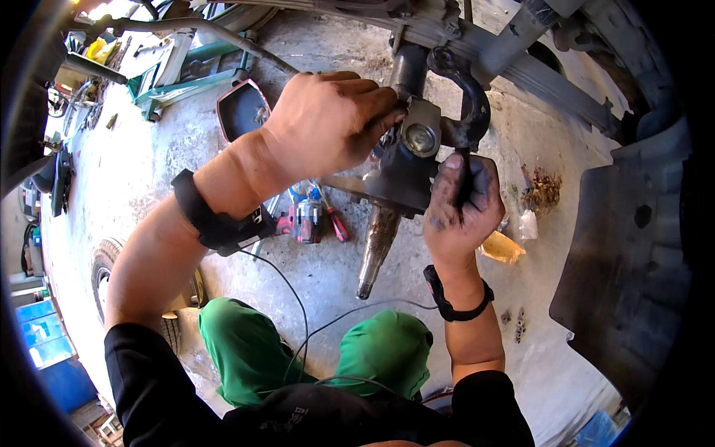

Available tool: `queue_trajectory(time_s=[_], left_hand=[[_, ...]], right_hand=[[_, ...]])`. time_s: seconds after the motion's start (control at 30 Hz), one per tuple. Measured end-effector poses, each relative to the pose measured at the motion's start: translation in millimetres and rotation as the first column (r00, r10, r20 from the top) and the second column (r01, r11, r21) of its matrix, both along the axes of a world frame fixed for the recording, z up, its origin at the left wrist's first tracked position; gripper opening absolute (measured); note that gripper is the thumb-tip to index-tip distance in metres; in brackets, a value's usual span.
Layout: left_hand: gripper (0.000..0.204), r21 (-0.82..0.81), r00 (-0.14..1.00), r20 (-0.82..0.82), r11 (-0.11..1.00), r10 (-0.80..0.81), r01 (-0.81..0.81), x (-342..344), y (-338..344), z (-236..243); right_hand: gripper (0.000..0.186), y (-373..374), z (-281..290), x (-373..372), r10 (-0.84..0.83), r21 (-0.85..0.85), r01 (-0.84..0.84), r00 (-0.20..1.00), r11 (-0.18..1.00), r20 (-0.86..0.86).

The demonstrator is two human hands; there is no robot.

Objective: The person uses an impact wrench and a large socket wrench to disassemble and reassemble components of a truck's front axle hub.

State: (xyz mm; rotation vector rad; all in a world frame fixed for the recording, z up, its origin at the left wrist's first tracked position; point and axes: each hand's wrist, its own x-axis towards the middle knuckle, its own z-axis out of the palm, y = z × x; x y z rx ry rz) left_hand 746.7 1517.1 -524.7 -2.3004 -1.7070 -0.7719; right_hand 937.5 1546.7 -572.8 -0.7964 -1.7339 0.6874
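In front of me hangs a dark, greasy steering knuckle [402, 175]. Its tapered wheel spindle [378, 249] points down toward my knees, and a round metal cap [419, 138] faces me. A thick black curved arm [475, 97] bends up from the knuckle's right side. My left hand [335, 123] is closed against the knuckle's upper left, its fingertips partly hidden, so what it pinches does not show. Grease-blackened, my right hand [465, 205] curls beside the knuckle's right side, thumb up, around a dark piece just below the curved arm. Both wrists wear black bands.
A leaf spring [551, 93] crosses above the knuckle; a dark splash panel [625, 261] hangs at right. On the concrete floor lie a red-black power tool [307, 220], a screwdriver [337, 223], a tray [244, 112] and a yellowish wrapper [501, 247]. A cable [298, 298] crosses my lap.
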Motion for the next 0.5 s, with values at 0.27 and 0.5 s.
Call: queue_trajectory(time_s=[0.27, 0.5], left_hand=[[0.012, 0.097, 0.997, -0.076, 0.995, 0.001, 0.007, -10, -2, 16], [0.012, 0.059, 0.978, 0.207, 0.998, 0.023, -0.036, -13, -11, 15]], right_hand=[[0.012, 2, -3, 0, -0.007, -0.015, 0.007, 1.0, 1.0, -0.026], [0.014, 3, -2, -1, -0.006, 0.026, 0.006, 1.0, 1.0, -0.001]])
